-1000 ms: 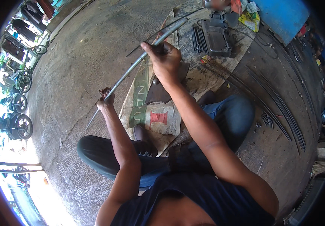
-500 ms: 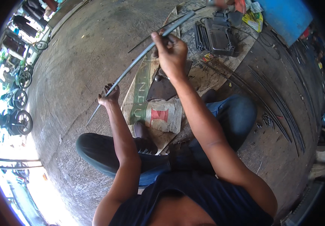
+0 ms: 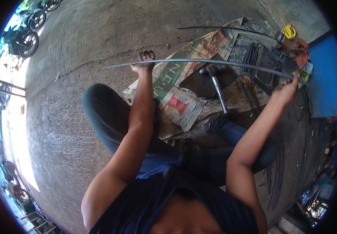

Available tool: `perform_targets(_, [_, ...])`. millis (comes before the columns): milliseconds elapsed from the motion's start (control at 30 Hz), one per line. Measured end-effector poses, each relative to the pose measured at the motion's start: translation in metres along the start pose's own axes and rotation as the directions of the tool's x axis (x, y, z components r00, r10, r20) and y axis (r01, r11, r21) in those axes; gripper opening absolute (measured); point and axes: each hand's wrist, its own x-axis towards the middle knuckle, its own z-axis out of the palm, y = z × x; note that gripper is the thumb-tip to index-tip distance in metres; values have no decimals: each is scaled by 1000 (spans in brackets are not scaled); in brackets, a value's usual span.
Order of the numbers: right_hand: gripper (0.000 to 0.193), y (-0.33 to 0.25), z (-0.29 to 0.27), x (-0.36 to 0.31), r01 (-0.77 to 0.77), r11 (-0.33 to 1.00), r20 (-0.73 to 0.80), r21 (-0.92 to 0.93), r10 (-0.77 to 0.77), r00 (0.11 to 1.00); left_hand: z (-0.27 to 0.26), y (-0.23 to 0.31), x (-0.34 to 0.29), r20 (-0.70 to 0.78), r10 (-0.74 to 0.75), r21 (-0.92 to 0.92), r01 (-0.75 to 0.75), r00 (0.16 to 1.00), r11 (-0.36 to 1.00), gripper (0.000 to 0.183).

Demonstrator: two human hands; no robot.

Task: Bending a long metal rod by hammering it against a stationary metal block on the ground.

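Observation:
A long thin grey metal rod (image 3: 199, 60) spans the view from left to right, held above the ground with both hands. Toward its left end, my left hand (image 3: 143, 64) supports it across the palm, with the fingers curled up behind. My right hand (image 3: 286, 90) grips it near the right end, fingers wrapped round. Beneath the rod, a hammer (image 3: 218, 91) with a shiny handle rests with its head on a dark metal plate (image 3: 194, 85). Both lie over a printed sack (image 3: 172, 78) spread on the ground.
A dark tool case (image 3: 266, 64) and several short dark rods (image 3: 250, 54) lie at the right, near a blue panel (image 3: 326, 78). Another thin rod (image 3: 223, 27) crosses the far side of the sack. Long bars lie by my right knee. Motorbikes (image 3: 28, 43) stand far left.
The rod has swung from a steep slant to nearly level. My right hand moved right and nearer; my left hand moved up and right. The view has turned, and the hammer handle now shows.

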Motion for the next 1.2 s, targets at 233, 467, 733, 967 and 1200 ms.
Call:
perform_targets(233, [41, -22, -111, 218, -61, 973, -362, -223, -24, 932, 33, -69, -38, 86, -128, 143, 114, 988, 983, 91])
perform_targets(467, [49, -46, -217, 247, -432, 890, -427, -142, 339, 838, 20, -138, -99, 271, -372, 205, 324, 888, 923, 90])
perform_targets(733, [35, 25, -200, 184, -711, 698, -364, 78, 684, 632, 33, -171, -147, 212, -383, 421, 270, 899, 866, 96])
perform_targets(967, [33, 13, -225, 216, -578, 813, -318, -71, 531, 786, 49, -115, -96, 353, -219, 408, 61, 910, 911, 108])
perform_targets(1200, [31, -16, -254, 217, -497, 834, -418, -239, 373, 828, 20, -71, -45, 328, -175, 158, 129, 928, 979, 73])
